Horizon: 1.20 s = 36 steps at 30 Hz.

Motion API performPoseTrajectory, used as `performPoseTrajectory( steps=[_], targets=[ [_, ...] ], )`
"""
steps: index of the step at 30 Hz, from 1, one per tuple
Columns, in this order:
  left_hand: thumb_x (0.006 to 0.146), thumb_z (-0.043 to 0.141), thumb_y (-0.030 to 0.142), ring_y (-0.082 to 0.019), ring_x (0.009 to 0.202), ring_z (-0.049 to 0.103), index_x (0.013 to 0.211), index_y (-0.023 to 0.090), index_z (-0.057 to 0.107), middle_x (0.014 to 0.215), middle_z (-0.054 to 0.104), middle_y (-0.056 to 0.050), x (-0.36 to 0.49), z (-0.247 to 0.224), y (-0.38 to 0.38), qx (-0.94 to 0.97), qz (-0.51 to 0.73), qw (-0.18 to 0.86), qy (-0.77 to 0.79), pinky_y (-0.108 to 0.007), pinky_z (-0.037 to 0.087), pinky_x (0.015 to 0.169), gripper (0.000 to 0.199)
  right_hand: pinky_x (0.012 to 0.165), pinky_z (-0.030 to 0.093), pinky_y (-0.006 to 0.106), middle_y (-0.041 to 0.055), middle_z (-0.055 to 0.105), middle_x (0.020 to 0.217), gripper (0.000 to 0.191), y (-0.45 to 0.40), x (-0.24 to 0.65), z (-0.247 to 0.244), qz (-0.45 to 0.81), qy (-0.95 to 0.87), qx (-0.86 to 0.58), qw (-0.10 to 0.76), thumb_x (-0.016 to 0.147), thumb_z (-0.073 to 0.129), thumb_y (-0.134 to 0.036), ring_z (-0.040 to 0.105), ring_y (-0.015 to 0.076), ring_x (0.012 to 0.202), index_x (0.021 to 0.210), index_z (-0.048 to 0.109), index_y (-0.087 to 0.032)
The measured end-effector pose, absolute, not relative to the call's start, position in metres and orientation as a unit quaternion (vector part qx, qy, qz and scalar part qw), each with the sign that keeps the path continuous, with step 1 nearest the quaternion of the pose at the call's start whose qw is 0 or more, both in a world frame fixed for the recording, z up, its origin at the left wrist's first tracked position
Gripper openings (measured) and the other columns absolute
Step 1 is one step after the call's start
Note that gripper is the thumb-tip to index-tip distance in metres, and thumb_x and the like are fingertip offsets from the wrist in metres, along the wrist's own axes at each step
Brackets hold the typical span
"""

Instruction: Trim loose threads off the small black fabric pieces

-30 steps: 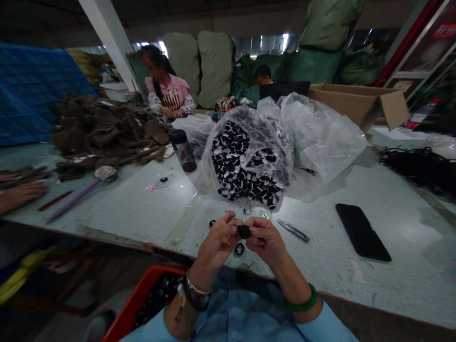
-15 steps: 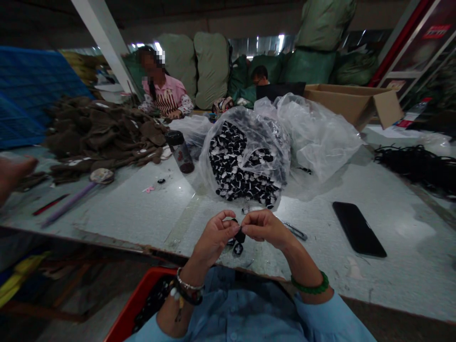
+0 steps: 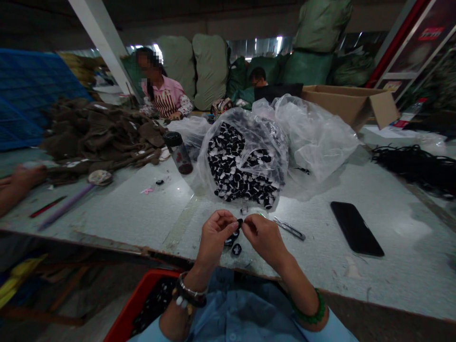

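Note:
My left hand [image 3: 217, 235] pinches a small black piece [image 3: 240, 222] between thumb and forefinger above the table's near edge. From the other side, the closed fingertips of my right hand [image 3: 266, 237] meet the same piece. What exactly it is stays too small to make out. Just below my left fingers lie more such pieces, among them a round black one with a white mark [image 3: 236, 249]. Beyond my hands a clear plastic bag [image 3: 245, 164] lies open towards me, full of small black-and-white pieces. Metal thread snips [image 3: 290, 229] rest to the right of my right hand.
A phone [image 3: 357, 229] lies at right, black cords [image 3: 415, 164] behind it. A dark bottle [image 3: 178, 153] stands left of the bag. Brown garments [image 3: 103, 130] are heaped at left, near another person's hand [image 3: 28, 176]. A red bin [image 3: 133, 304] sits below the table edge.
My right hand has turned, its knuckles now more upward, and its fingers have drawn closer together. The black piece sits higher between the fingertips. At left, the other person's hand has moved inward.

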<state>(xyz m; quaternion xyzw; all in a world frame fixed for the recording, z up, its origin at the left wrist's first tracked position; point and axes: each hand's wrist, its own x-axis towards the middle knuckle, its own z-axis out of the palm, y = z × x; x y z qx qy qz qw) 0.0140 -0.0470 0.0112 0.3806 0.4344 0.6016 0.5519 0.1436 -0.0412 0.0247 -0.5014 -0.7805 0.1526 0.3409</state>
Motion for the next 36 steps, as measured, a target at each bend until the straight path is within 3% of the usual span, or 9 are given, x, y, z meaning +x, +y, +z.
performPoseTrajectory(
  steps=[3,6,10,13,20,23,28,31,36],
  targets=[
    [0.058,0.062,0.013,-0.007,0.062,0.051,0.074,0.016,0.053,0.065,0.056,0.003,0.013,0.009,-0.048,0.388,0.597,0.555,0.431,-0.018,0.039,0.061,0.019,0.056,0.036,0.022,0.0037,0.058,0.066,0.012,-0.041,0.143,0.023,0.118,-0.803,-0.491,0.317,0.074,0.043,-0.017,0.051,0.0126,0.059,0.074,0.055,-0.015],
    [0.059,0.062,0.013,-0.008,0.062,0.050,0.073,0.016,0.052,0.064,0.055,0.002,0.014,0.010,-0.049,0.396,0.592,0.567,0.415,-0.019,0.038,0.060,0.018,0.057,0.035,0.023,0.0041,0.056,0.066,0.013,-0.042,0.139,0.018,0.125,-0.788,-0.487,0.357,0.071,0.042,-0.013,0.050,0.0134,0.062,0.069,0.055,-0.015],
    [0.062,0.059,0.013,-0.009,0.062,0.049,0.071,0.015,0.050,0.064,0.053,0.002,0.019,0.015,-0.052,0.402,0.587,0.584,0.392,-0.020,0.038,0.061,0.013,0.047,0.034,0.020,-0.0030,0.045,0.052,0.012,-0.042,0.132,0.005,0.341,-0.662,-0.469,0.475,0.070,0.041,-0.015,0.042,0.0091,0.047,0.063,0.050,-0.017],
    [0.064,0.058,0.015,-0.009,0.063,0.050,0.070,0.016,0.049,0.065,0.054,0.002,0.022,0.018,-0.053,0.398,0.605,0.564,0.398,-0.020,0.038,0.062,0.010,0.038,0.030,0.019,-0.0066,0.035,0.047,0.014,-0.041,0.127,-0.002,0.476,-0.563,-0.453,0.501,0.075,0.039,-0.022,0.034,0.0074,0.038,0.063,0.045,-0.018],
    [0.065,0.057,0.016,-0.011,0.069,0.051,0.071,0.017,0.051,0.070,0.054,0.000,0.025,0.016,-0.056,0.424,0.621,0.486,0.446,-0.021,0.038,0.068,0.009,0.065,0.036,0.028,0.0044,0.049,0.068,0.016,-0.040,0.127,-0.004,0.222,-0.728,-0.450,0.468,0.078,0.035,-0.017,0.045,0.0152,0.067,0.072,0.050,-0.017],
    [0.066,0.057,0.016,-0.011,0.069,0.051,0.073,0.017,0.050,0.069,0.054,0.001,0.025,0.014,-0.056,0.430,0.617,0.487,0.445,-0.021,0.038,0.068,0.010,0.063,0.035,0.027,0.0036,0.048,0.067,0.017,-0.039,0.127,-0.005,0.230,-0.722,-0.449,0.474,0.079,0.035,-0.018,0.044,0.0146,0.065,0.071,0.050,-0.017],
    [0.067,0.056,0.014,-0.009,0.064,0.050,0.077,0.018,0.044,0.066,0.053,0.003,0.020,0.015,-0.049,0.380,0.619,0.570,0.385,-0.020,0.038,0.064,0.016,0.041,0.027,0.018,-0.0048,0.038,0.053,0.015,-0.038,0.124,-0.002,0.535,-0.506,-0.406,0.541,0.076,0.045,-0.029,0.032,0.0069,0.044,0.066,0.047,-0.018],
    [0.065,0.058,0.013,-0.008,0.061,0.050,0.086,0.020,0.040,0.064,0.053,0.004,0.016,0.015,-0.046,0.304,0.601,0.659,0.335,-0.019,0.037,0.060,0.028,0.033,0.015,0.014,-0.0083,0.030,0.047,0.018,-0.036,0.127,-0.002,0.753,-0.364,-0.264,0.481,0.070,0.053,-0.031,0.018,0.0032,0.037,0.064,0.045,-0.017],
    [0.059,0.062,0.008,-0.008,0.063,0.051,0.091,0.017,0.040,0.066,0.053,0.003,0.015,0.015,-0.046,0.234,0.586,0.711,0.310,-0.018,0.038,0.061,0.040,0.029,0.011,0.012,-0.0122,0.020,0.038,0.016,-0.035,0.134,-0.007,0.852,-0.286,-0.127,0.419,0.067,0.059,-0.029,0.010,0.0015,0.033,0.069,0.049,-0.017]
  ],
)
